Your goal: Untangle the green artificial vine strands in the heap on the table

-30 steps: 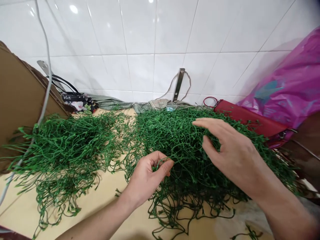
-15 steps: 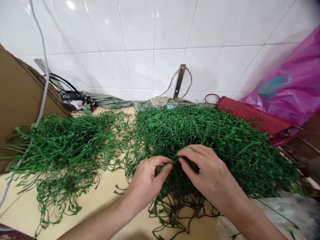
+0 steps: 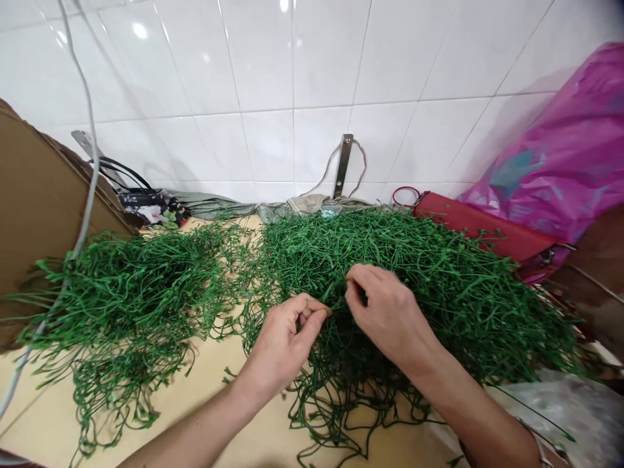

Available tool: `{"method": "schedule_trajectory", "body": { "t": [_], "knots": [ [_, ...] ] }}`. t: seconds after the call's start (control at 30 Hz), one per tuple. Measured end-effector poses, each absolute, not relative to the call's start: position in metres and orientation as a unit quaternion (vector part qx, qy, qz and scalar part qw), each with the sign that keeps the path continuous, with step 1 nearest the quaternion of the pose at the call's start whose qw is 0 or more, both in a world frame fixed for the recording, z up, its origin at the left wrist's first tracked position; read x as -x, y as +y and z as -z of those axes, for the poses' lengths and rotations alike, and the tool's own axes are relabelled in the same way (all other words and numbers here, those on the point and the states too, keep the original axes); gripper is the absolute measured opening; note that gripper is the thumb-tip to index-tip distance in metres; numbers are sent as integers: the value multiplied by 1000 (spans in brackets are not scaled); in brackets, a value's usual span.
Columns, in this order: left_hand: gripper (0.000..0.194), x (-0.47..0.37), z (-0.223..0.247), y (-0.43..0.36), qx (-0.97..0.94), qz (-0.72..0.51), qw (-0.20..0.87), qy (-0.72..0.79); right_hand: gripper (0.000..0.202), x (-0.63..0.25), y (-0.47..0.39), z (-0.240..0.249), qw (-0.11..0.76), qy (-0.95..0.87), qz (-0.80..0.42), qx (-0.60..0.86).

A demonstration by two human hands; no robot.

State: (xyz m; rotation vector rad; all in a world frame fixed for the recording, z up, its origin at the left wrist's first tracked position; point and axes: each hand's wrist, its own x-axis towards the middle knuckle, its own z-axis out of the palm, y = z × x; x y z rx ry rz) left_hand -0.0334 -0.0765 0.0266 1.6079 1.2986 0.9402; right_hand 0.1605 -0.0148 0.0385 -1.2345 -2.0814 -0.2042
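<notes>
Thin green stems [image 3: 370, 244], looking like artificial plant stems with small tips, lie in a large tangled heap in front of me. Over its near side, my left hand [image 3: 287, 331] pinches thumb and forefinger together at a green stem, most of which blends into the heap. My right hand [image 3: 383, 312] is a little to the right, fingers curled and closed at the fingertips around what seems to be a green stem. A small gap separates the two hands. Loose stems dangle below them onto the pale tabletop [image 3: 214, 370].
A second pile of green stems [image 3: 141, 279] lies left, beside a cardboard box [image 3: 43, 195] and a hanging white cable [image 3: 90, 130]. Along the tiled wall are a floral bag [image 3: 153, 208], a red purse [image 3: 487, 227] and a magenta plastic bag [image 3: 560, 149]. Clear plastic [image 3: 570, 409] lies front right.
My right hand has lifted slightly up and away from my left hand, which stays pinched near the same spot. The view has tilted a little.
</notes>
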Motion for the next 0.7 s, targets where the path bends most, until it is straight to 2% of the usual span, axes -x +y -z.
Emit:
{"method": "schedule_trajectory", "body": {
  "t": [0.1, 0.23, 0.43, 0.53, 0.7],
  "knots": [
    [29, 33, -23, -79, -622, -353, 458, 529, 19, -188, 0, -57, 377, -758, 127, 518],
    [32, 27, -23, -75, -595, -378, 484, 519, 12, -210, -4, -83, 366, -743, 168, 534],
    [34, 26, -25, -74, -568, -398, 505, 514, 29, -199, -22, -77, 366, -760, 146, 517],
    [31, 28, -24, -77, -590, -395, 476, 519, 28, -183, -31, -70, 360, -804, 63, 469],
    [22, 27, -27, -83, -669, -369, 378, 522, 20, -155, -43, -61, 293, -824, -169, 455]
  ]
}}
